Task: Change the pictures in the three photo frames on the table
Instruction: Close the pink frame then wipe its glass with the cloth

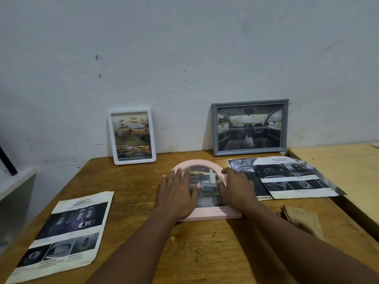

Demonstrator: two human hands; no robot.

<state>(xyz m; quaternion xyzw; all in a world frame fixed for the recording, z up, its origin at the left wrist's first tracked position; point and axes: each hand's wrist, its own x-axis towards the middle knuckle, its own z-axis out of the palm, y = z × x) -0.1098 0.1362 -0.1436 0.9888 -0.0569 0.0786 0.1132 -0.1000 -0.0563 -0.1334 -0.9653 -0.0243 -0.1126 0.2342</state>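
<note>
A pink arched photo frame [202, 163] lies flat in the middle of the wooden table [131, 185], with a car picture in it. My left hand [177, 193] rests flat on its left half, fingers straight. My right hand [235, 190] lies on its right side, fingers curled at the frame's inner rim. A white frame [132, 136] with yellow pickup trucks leans on the wall at the back left. A grey frame [249, 127] showing a car interior leans at the back right.
A "SAFETY" brochure page [67, 232] lies at the front left. Two dark brochure pages [287, 177] overlap at the right. A crumpled brown cloth [301, 220] sits near the right edge. A second, paler table [338, 171] adjoins on the right.
</note>
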